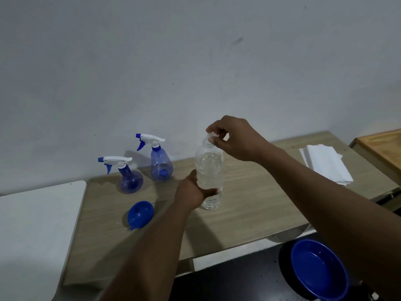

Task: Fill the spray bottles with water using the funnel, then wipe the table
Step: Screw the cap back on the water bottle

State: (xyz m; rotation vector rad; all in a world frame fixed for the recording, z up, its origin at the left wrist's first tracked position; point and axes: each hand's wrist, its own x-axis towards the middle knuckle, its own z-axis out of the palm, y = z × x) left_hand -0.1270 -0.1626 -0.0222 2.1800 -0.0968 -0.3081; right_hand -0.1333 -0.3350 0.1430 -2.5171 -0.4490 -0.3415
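A clear water bottle (210,168) stands upright on the wooden table (249,205). My left hand (193,192) grips its lower body. My right hand (232,137) pinches the white cap (211,135) at its neck. To the left stand two blue spray bottles with white trigger heads, one round (129,181) and nearer, one taller (161,166) behind it. A blue funnel (140,213) lies on its side on the table in front of them.
A stack of white paper towels (325,164) lies at the table's right end. A blue bowl (319,270) sits below the table's front edge at the right. A white surface (36,224) adjoins the table's left side. A wall runs behind.
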